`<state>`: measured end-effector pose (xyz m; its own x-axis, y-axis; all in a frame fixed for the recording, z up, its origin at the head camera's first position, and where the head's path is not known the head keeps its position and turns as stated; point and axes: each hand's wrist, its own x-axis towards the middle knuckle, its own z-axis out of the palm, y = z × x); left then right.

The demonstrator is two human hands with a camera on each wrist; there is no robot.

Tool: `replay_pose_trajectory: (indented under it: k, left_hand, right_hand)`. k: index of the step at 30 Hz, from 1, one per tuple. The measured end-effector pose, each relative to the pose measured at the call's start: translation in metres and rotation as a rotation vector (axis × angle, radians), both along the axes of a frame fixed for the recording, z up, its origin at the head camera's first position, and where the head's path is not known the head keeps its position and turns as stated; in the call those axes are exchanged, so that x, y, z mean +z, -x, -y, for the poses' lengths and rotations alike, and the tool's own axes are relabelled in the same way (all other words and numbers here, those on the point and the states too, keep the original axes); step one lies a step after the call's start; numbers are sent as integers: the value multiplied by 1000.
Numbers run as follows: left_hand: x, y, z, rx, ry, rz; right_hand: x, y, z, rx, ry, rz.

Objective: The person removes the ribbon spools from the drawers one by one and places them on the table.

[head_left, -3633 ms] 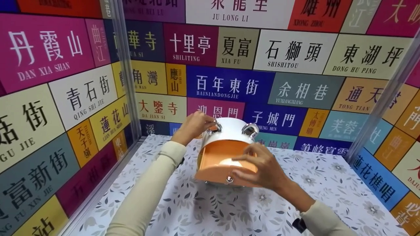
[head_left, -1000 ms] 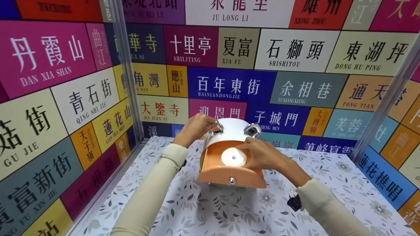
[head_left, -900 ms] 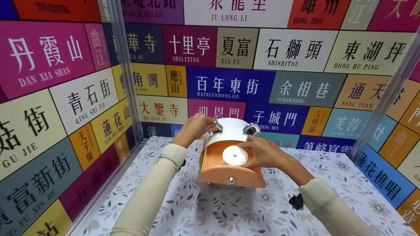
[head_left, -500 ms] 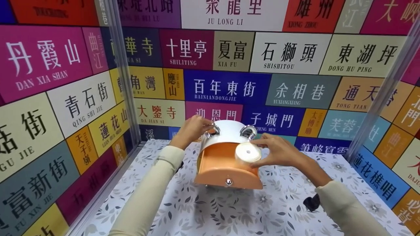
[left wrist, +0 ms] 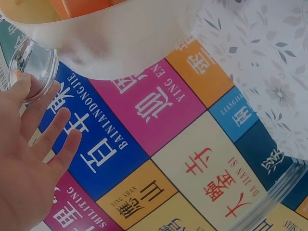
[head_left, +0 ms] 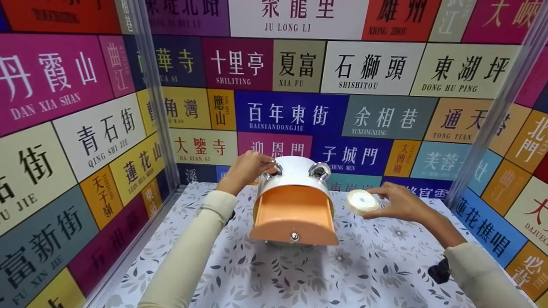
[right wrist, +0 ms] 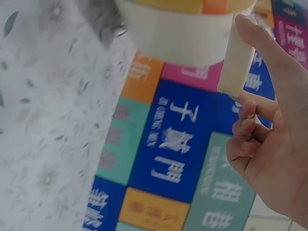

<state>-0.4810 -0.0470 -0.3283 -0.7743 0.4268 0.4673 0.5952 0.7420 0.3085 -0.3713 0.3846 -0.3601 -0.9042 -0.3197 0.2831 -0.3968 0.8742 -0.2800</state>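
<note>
A small white box (head_left: 295,171) with a rounded top and two silver ear-like rings stands on the table. Its orange drawer (head_left: 294,209) is pulled out and bare inside, with a silver ball knob on the front. My left hand (head_left: 248,170) pinches the left silver ring (left wrist: 36,67) between thumb and forefinger; the other fingers are spread in the left wrist view. To the right of the box, my right hand (head_left: 400,204) holds a cream ribbon roll (head_left: 362,201) by its edge, above the table. The right wrist view shows the roll (right wrist: 237,62) edge-on between thumb and fingers.
A white tablecloth (head_left: 257,278) with grey leaves and flowers covers the table. Walls of coloured panels (head_left: 291,111) with Chinese lettering stand behind and on both sides, with clear corner posts (head_left: 158,98). A dark band (head_left: 439,271) sits at the right cuff.
The right hand has lifted the ribbon roll out of the drawer and carried it right, clear of the box. The left hand keeps its pinch on the ring; the drawer stays out.
</note>
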Motion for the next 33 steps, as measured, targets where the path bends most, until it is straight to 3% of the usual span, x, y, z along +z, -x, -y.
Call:
replay_pose_trajectory:
  k: [9,17,24,33]
  left_hand:
    - [-2,0,2,9,-9,17]
    - [-1,-1,1,0,8,-42]
    - [-2,-1,0,-5,11,-39]
    - [-2,1,0,19,14,-22]
  right_hand:
    - [-57,16,-68,-181,40,114]
    - [-112,19,-101,-289,69,221]
    - [-142,22,-112,-366,93,292]
    - [-167,22,-119,-389,111,339]
